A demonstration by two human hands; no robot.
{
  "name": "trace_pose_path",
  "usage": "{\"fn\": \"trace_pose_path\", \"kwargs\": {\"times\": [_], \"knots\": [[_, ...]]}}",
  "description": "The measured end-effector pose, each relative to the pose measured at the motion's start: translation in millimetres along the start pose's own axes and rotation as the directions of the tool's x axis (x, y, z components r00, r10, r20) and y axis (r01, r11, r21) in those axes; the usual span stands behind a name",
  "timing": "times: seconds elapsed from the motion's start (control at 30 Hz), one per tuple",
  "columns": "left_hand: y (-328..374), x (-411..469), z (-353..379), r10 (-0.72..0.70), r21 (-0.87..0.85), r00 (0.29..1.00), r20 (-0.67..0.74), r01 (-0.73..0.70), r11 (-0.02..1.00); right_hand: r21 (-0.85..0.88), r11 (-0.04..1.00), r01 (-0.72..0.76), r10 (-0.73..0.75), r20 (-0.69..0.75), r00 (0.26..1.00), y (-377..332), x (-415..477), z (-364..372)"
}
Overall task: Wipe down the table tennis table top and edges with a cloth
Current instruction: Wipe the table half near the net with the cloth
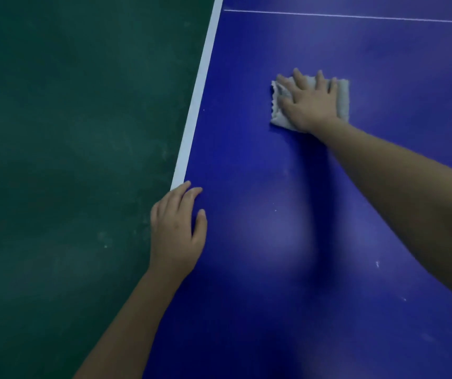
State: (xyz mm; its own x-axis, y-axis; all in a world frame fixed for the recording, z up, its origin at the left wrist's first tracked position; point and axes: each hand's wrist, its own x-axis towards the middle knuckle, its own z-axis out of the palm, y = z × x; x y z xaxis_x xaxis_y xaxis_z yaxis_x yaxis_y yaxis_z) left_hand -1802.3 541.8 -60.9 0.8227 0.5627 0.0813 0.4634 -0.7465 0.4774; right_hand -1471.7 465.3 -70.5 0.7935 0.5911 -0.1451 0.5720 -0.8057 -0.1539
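I see green floor (69,132) on the left. My left hand (177,231) rests on the table (260,242) at its white edge line (194,110), fingers close together and thumb apart on the blue top. I cannot tell whether the outer fingers hang over the rim. Further right, my right hand (310,105) presses flat on the grey cloth (343,97), fingers (300,77) spread. The cloth lies under palm and fingers, showing beside the thumb and beyond the little finger.

Dark green floor (69,160), perhaps scuffed, under dim light.
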Motion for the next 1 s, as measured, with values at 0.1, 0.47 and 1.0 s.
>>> {"fn": "trace_pose_path", "kwargs": {"times": [0.1,0.47,1.0], "knots": [[10.5,21.0,4.6,-0.025,-0.037,1.000,-0.008,0.025,0.999,-0.112,0.957,0.267,-0.267,0.011,0.963,-3.7,-83.3,16.4],[47.3,98.9,61.1,0.035,0.278,0.981,0.189,-0.088,0.956,-0.127,0.777,0.617,-0.609,0.098,0.787,19.3,-182.9,29.8],[47.2,99.4,61.3,0.073,0.290,0.989,0.127,-0.108,0.951,-0.031,0.747,0.664,-0.646,0.200,0.737,35.8,-193.5,24.1]]}}
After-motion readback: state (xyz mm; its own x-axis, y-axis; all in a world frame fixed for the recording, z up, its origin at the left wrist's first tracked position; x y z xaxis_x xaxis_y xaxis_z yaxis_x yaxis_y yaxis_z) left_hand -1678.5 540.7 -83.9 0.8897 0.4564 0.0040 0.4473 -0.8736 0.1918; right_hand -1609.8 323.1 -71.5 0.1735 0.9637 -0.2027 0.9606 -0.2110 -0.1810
